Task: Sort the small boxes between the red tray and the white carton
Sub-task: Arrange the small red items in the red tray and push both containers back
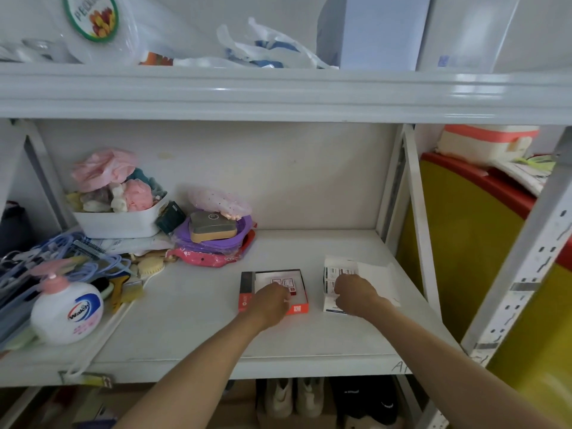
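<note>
A white shelf [192, 308] fills the view, with clutter heaped at 9 o'clock and a bare stretch at the middle. On that stretch 1 red tray [247, 300] is set at 6 o'clock, and 1 white carton [376, 275] lies just beside it at 3 o'clock of the tray, its flap folded open.

The left hand [270, 301] is lowered into the tray, fingers curled together over the small boxes [288, 282]; whether a box is pinched cannot be told. The right hand [356, 294] is closed loosely over the carton's contents, and its grip cannot be told either.

In the tray 2 small boxes with red marks are seen at 12 o'clock of the left hand; more may be hidden beneath it. In the carton about 3 white labelled boxes [332, 274] are visible at 9 o'clock of the right hand.

The sort is judged to be midway: both containers hold boxes, and both hands are at work in them.
</note>
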